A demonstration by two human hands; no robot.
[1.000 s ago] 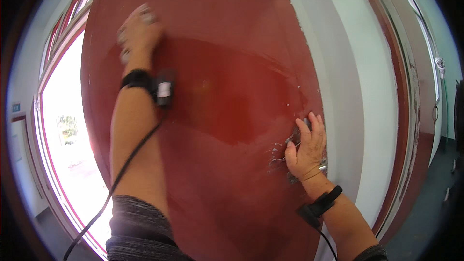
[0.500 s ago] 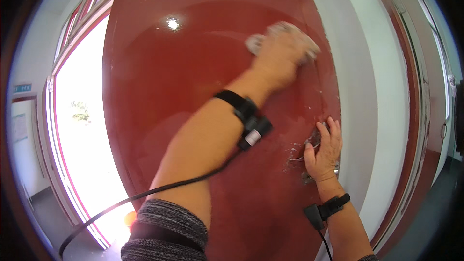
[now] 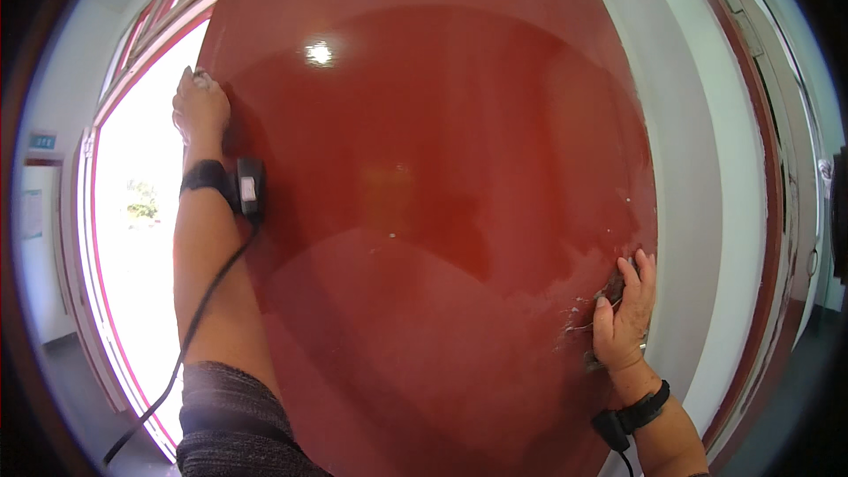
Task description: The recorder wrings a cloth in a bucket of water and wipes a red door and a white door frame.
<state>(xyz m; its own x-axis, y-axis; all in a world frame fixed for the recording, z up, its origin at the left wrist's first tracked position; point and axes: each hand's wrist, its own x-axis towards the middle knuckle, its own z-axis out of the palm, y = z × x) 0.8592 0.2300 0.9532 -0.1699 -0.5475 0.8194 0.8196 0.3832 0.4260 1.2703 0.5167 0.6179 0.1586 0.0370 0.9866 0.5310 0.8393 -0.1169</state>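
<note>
A large red door (image 3: 442, 141) fills the middle of the view, with a wet, darker arc across its upper part. At the door's upper left edge, my left hand (image 3: 201, 110) is closed on a whitish cloth (image 3: 202, 80); only a small bit of it shows past the fingers. Low on the door's right side, my right hand (image 3: 625, 314) lies against the surface near the edge, its fingers apart. Beside that hand the paint is chipped, and a dark worn patch with metal parts of the lock (image 3: 594, 359) is partly covered by it.
Each wrist wears a black strap with a small device, and a black cable (image 3: 199, 318) runs along my left forearm. Left of the door is a bright doorway (image 3: 137, 300). A pale wall (image 3: 689, 168) and a red-brown frame (image 3: 770, 212) stand to the right.
My left hand has swept with the cloth from the door's upper right to its left edge. My right hand stays by the lock; the view has shifted slightly.
</note>
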